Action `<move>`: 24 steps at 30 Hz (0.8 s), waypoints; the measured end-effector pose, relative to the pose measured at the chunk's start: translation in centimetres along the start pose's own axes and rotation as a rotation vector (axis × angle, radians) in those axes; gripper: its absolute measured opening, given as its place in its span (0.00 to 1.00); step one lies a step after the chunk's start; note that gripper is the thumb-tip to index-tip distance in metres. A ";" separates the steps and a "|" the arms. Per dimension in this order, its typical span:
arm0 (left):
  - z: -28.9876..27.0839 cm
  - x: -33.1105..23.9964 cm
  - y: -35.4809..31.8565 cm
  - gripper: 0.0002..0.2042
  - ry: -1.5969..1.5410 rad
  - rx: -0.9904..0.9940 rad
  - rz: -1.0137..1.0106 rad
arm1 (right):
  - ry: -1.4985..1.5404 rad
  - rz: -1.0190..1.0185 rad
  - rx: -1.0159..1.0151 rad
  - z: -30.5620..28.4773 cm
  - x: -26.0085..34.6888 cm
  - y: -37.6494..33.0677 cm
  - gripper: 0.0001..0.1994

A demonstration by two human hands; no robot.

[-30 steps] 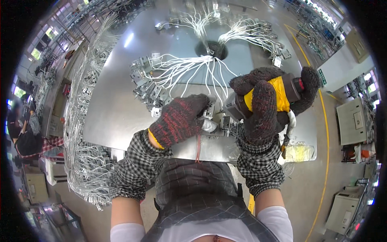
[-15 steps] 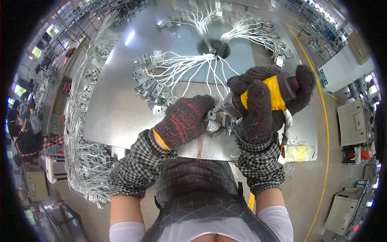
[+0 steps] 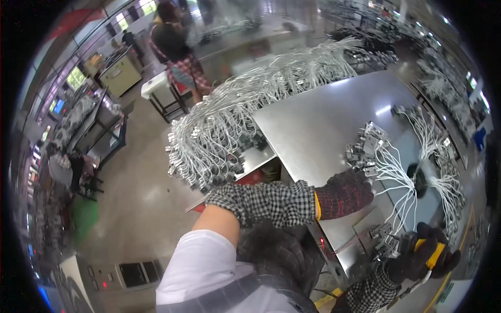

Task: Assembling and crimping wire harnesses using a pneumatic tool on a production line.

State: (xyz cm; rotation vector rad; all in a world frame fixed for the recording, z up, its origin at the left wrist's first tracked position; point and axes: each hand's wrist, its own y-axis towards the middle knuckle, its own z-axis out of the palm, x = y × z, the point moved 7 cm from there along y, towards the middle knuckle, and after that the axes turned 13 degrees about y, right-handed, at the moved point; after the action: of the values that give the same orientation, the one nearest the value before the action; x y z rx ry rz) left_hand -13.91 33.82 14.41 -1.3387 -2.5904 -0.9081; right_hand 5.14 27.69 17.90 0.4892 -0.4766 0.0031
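My left hand (image 3: 345, 196), in a dark red-flecked knit glove, is curled beside a cluster of small metal fittings (image 3: 369, 148) on white wires. Its fingertips are turned away, so what they hold cannot be made out. At the lower right my right hand (image 3: 417, 255), in a dark glove, is wrapped round a yellow-and-black power tool (image 3: 431, 254). More metal fittings (image 3: 385, 241) lie just left of the tool. White wires (image 3: 399, 195) fan out from a dark round opening (image 3: 416, 180) in the table, and further bundles (image 3: 443, 190) spread on its far side.
The steel table (image 3: 323, 125) has a corner jutting toward the upper left. Alongside it lies a long heap of wired fittings (image 3: 224, 135). Another person (image 3: 177, 52) stands beyond, near a white-topped stool (image 3: 156, 86). A machine (image 3: 120, 279) stands at lower left.
The view has swung left, bringing the heap and floor into sight. My left hand has moved apart from the right, toward the fittings cluster. My right hand still grips the power tool.
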 end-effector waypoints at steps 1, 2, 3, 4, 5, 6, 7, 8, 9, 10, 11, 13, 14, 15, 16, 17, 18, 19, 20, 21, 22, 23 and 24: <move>0.0 0.9 0.0 0.14 -0.001 -0.012 -0.040 | -0.634 -0.503 -0.155 0.4 2.1 -0.9 0.27; 0.2 1.1 0.1 0.14 -0.078 -0.011 0.021 | -1.317 -0.962 -0.268 3.2 2.9 -2.7 0.30; 0.4 0.8 0.3 0.14 -0.142 0.035 0.087 | -1.266 -1.013 -0.305 3.8 2.8 -3.1 0.30; 0.1 0.8 0.6 0.14 -0.152 -0.014 0.080 | -1.286 -1.018 -0.321 4.1 2.4 -3.0 0.31; 0.6 1.0 0.9 0.16 -0.399 0.070 0.008 | -1.348 -0.972 -0.404 4.1 2.4 -2.9 0.31; 0.5 1.0 1.2 0.19 -0.651 0.065 -0.072 | -1.326 -0.959 -0.446 4.0 2.5 -2.9 0.32; 0.8 0.3 1.1 0.19 -0.648 0.155 -0.070 | -1.300 -0.982 -0.448 4.1 2.8 -3.1 0.33; 0.4 0.8 1.0 0.20 -0.761 0.083 -0.207 | -1.707 -1.053 -0.316 5.8 2.1 -2.8 0.33; 0.3 1.3 0.9 0.22 -0.880 0.029 -0.342 | -2.000 -1.096 -0.226 6.5 1.3 -2.5 0.33; 0.1 1.2 0.9 0.25 -0.916 0.031 -0.324 | -2.114 -1.100 -0.152 6.6 1.1 -2.4 0.32; -0.3 1.7 0.8 0.25 -0.900 -0.038 -0.339 | -1.843 -1.119 -0.113 6.1 1.7 -2.5 0.32; 0.4 0.0 1.0 0.24 -0.558 0.187 0.041 | -1.573 -1.111 -0.074 5.6 2.2 -3.0 0.33; 1.4 1.1 1.0 0.21 -0.624 0.262 -0.002 | -1.837 -1.079 -0.105 5.9 1.5 -3.0 0.32; 2.6 2.8 0.5 0.19 -0.600 0.334 -0.143 | -2.043 -1.077 -0.143 6.1 0.9 -2.9 0.32; 2.3 3.5 0.5 0.19 -0.558 0.221 -0.141 | -2.083 -1.030 -0.128 6.1 0.5 -2.8 0.31; 1.7 4.4 0.3 0.19 -0.455 0.086 -0.218 | -1.597 -0.931 -0.341 4.4 2.2 -3.2 0.30; 2.1 3.7 -0.1 0.19 -0.493 0.129 -0.172 | -1.273 -0.824 -0.445 2.9 2.8 -3.1 0.30; 1.7 3.1 -0.2 0.19 -0.452 0.081 -0.103 | -1.102 -0.789 -0.497 2.1 2.9 -3.3 0.30; 1.6 2.1 -0.2 0.20 -0.434 0.105 0.020 | -1.270 -0.834 -0.427 3.0 3.0 -3.2 0.29; 1.0 2.4 -0.3 0.20 -0.413 0.034 -0.031 | -1.390 -0.846 -0.417 3.3 2.9 -3.2 0.29; 0.9 2.5 -0.1 0.19 -0.414 0.067 -0.030 | -1.348 -0.801 -0.409 2.9 3.0 -3.1 0.28; 1.2 2.3 -0.1 0.19 -0.426 0.170 -0.012 | -1.375 -0.787 -0.384 2.9 3.1 -3.2 0.28; 1.3 3.9 0.4 0.19 -0.512 0.214 -0.125 | -1.422 -0.821 -0.381 2.9 3.3 -3.3 0.27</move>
State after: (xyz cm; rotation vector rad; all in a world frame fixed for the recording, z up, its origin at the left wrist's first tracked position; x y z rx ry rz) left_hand -15.74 37.49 14.82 -1.5198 -3.0611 -0.3044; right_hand 7.17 23.09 20.16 0.2076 -1.5866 -1.2754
